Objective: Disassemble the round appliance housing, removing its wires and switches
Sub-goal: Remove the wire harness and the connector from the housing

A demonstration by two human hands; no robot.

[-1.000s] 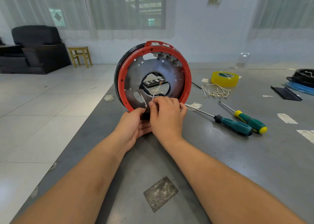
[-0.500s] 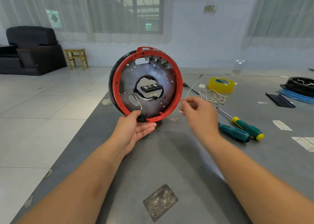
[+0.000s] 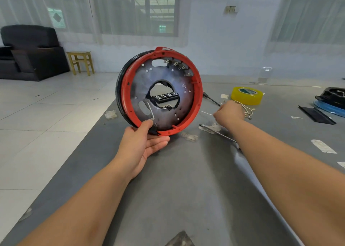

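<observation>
The round housing [image 3: 162, 72], a red ring around a dark metal plate with a central hole, stands on edge on the grey table [image 3: 186, 189]. My left hand [image 3: 141, 143] cups its lower rim, thumb on the red ring by a small black switch [image 3: 154, 131]. One white wire [image 3: 150, 109] still hangs inside the plate. My right hand [image 3: 228, 113] is out to the right, over a pile of loose wires [image 3: 246, 109], its fingers closed on a thin white wire [image 3: 206, 112].
A yellow tape roll [image 3: 246, 95] sits behind the wire pile. A black part on a blue base [image 3: 330, 100] and a black strip [image 3: 315, 115] lie far right. A screwdriver shaft [image 3: 218, 133] shows under my right forearm. The table's left edge drops to a tiled floor.
My right hand pulled a white wire off the housing and carried it right to the wire pile. My left hand tilted the housing back and kept its hold on the lower rim.
</observation>
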